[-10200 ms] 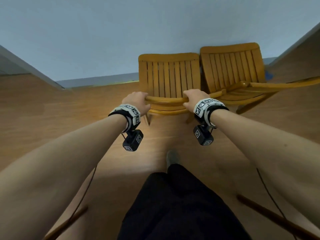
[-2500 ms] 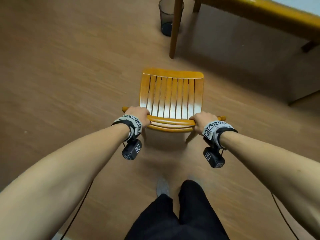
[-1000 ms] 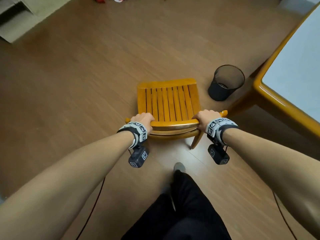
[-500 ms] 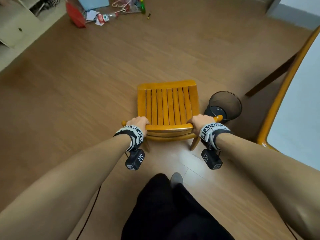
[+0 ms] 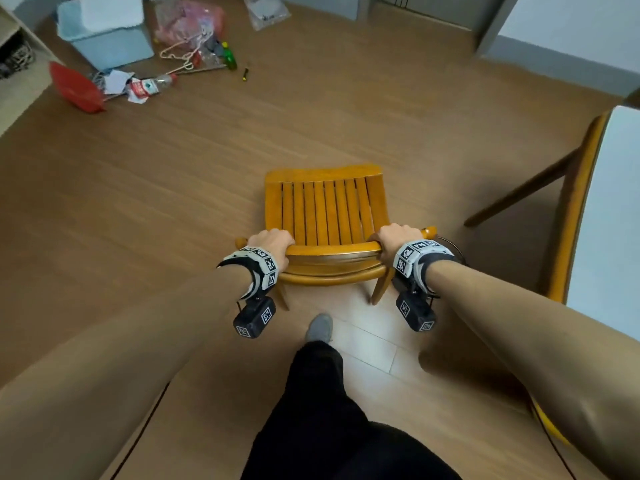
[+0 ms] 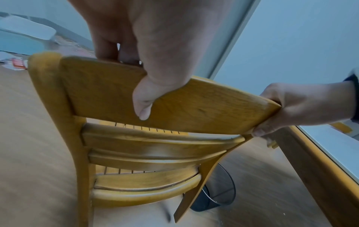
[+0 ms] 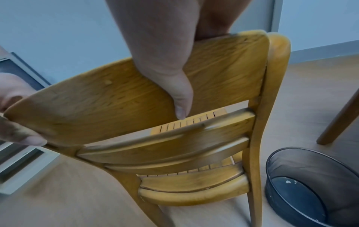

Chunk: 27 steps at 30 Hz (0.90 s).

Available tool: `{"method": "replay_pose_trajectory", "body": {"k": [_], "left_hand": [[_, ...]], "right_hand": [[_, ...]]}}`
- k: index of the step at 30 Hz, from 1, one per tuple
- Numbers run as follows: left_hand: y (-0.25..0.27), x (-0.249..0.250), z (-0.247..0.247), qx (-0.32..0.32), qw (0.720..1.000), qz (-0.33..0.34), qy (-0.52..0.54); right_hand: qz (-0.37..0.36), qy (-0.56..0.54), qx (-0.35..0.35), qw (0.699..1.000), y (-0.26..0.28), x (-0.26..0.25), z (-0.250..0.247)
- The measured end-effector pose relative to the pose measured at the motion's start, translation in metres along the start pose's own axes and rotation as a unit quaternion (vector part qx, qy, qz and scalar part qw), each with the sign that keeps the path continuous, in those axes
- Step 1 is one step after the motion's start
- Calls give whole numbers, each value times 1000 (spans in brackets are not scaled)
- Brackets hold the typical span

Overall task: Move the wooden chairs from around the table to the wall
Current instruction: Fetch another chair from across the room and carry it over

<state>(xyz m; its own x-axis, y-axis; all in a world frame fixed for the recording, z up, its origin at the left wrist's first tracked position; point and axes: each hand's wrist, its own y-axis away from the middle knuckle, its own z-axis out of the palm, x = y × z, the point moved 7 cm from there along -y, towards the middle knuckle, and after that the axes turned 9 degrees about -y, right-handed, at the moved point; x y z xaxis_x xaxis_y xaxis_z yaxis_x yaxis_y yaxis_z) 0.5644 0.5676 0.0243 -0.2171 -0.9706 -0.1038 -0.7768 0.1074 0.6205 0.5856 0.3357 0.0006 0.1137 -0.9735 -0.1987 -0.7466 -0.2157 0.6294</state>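
Observation:
A yellow wooden chair (image 5: 325, 209) with a slatted seat stands in front of me, its back toward me. My left hand (image 5: 272, 242) grips the left end of the top back rail (image 6: 194, 104), thumb on the near face. My right hand (image 5: 396, 237) grips the right end of that rail. In the left wrist view my left hand (image 6: 139, 73) wraps the rail, and my right hand (image 6: 303, 107) shows at the rail's far end. In the right wrist view my right hand (image 7: 174, 69) curls over the rail (image 7: 116, 99). The wooden table (image 5: 575, 209) stands to the right.
A black mesh wastebasket (image 7: 310, 184) sits by the chair's right rear leg, close to a table leg (image 5: 519, 192). Floor clutter lies far left: a blue bin (image 5: 104, 39), a red dustpan (image 5: 76, 88), bags and bottles. My foot (image 5: 320, 327) is just behind the chair.
Both hands keep their grip while the chair and I swing round away from the table. The wastebasket has slipped behind my right wrist, and the clutter at the far left has come into fuller view.

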Motion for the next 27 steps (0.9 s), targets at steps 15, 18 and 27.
{"method": "replay_pose_trajectory", "body": {"k": [15, 18, 27], "left_hand": [[-253, -5, -198, 31, 992, 70, -98], [-304, 13, -234, 27, 989, 91, -117], [-435, 77, -337, 29, 980, 150, -125]], "right_hand": [[100, -106, 39, 989, -180, 90, -155], [117, -122, 42, 985, -216, 126, -180], [186, -152, 18, 970, -292, 232, -251]]}}
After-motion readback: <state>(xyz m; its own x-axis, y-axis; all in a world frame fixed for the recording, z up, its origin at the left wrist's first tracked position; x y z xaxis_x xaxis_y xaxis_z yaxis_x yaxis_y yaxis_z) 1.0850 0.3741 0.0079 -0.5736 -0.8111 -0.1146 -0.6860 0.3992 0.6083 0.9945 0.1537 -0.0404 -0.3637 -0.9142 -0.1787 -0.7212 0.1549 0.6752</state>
